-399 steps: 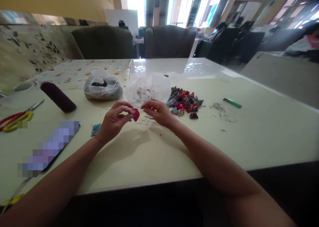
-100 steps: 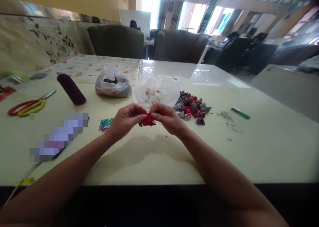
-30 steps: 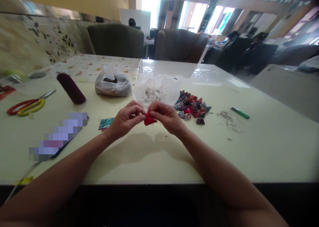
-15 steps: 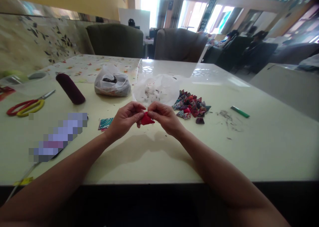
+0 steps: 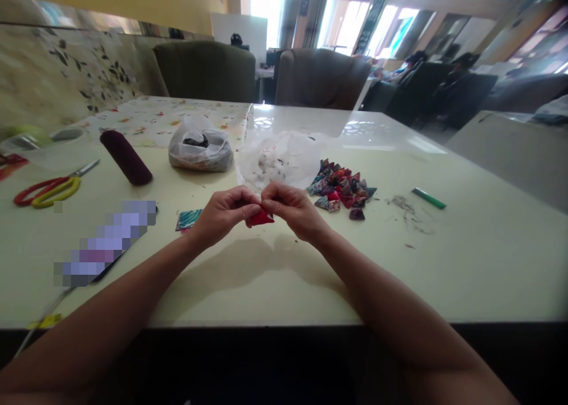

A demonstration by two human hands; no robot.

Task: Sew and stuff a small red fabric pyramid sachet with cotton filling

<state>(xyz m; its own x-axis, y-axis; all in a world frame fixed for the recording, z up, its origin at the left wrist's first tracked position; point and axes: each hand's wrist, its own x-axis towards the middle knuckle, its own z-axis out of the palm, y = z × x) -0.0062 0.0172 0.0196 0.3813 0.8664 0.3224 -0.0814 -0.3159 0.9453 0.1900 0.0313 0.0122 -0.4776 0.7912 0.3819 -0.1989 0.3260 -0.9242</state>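
Above the table, a small red fabric piece (image 5: 261, 217) is pinched between my two hands. My left hand (image 5: 227, 214) grips its left side with thumb and fingers. On the other side my right hand (image 5: 288, 208) pinches its upper edge, fingertips touching those of my left hand. Beyond them lies a white plastic sheet (image 5: 297, 156) with white stuffing (image 5: 268, 161) on it. A pile of small patterned fabric triangles (image 5: 344, 186) is to the right of the sheet. A teal patterned fabric square (image 5: 189, 219) rests beside my left wrist.
On the left are red and yellow scissors (image 5: 55, 190), a dark maroon cylinder (image 5: 126, 158) and a blurred-out object (image 5: 109, 242) with a cable. A plastic bag (image 5: 200, 147) stands behind. A green tool (image 5: 429, 198) and thread scraps (image 5: 410, 214) lie right. People sit in the background.
My left hand has shifted slightly down and in against my right fingertips. The red fabric has turned a little, and less of it shows.
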